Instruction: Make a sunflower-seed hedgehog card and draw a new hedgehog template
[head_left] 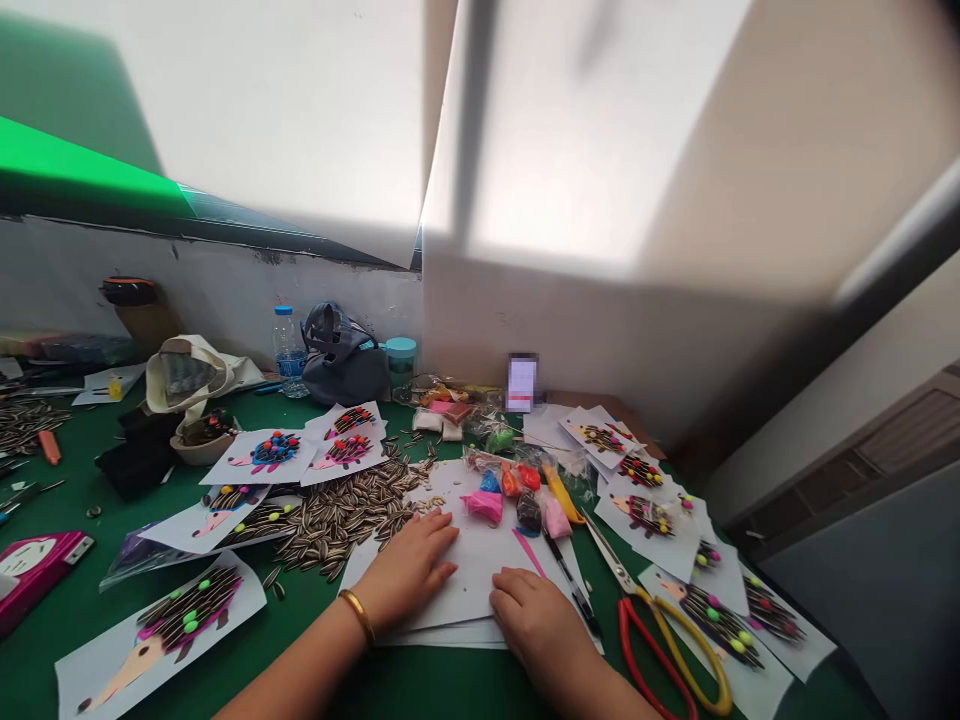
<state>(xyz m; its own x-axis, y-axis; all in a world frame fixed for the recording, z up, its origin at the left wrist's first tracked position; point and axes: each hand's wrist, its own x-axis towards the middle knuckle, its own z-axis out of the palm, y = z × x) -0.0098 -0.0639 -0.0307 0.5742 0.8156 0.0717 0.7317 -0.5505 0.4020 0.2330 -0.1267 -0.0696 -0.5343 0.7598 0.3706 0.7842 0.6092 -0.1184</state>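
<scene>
My left hand (pixel 412 565) lies on a white sheet of paper (pixel 469 585), fingers stretched out, palm down, holding nothing. A gold bangle (pixel 357 615) circles the wrist. My right hand (pixel 544 620) rests on the same sheet's right part, its fingers loosely bent and lying on the paper. Beside it are a black pen (pixel 574 585) and a pink strip (pixel 529 551). Lumps of coloured modelling clay, including a pink one (pixel 484 507), sit on the sheet's far part. A pile of striped sunflower seeds (pixel 337 525) lies left of the paper, close to my left fingers.
Red-and-yellow-handled scissors (pixel 626 580) lie open at right. Hedgehog pictures with seed spines flank both sides, one at front left (pixel 161 640). Behind stand a phone (pixel 522 385), a water bottle (pixel 288 355) and a dark bag (pixel 345 365). A magenta box (pixel 37 575) lies far left.
</scene>
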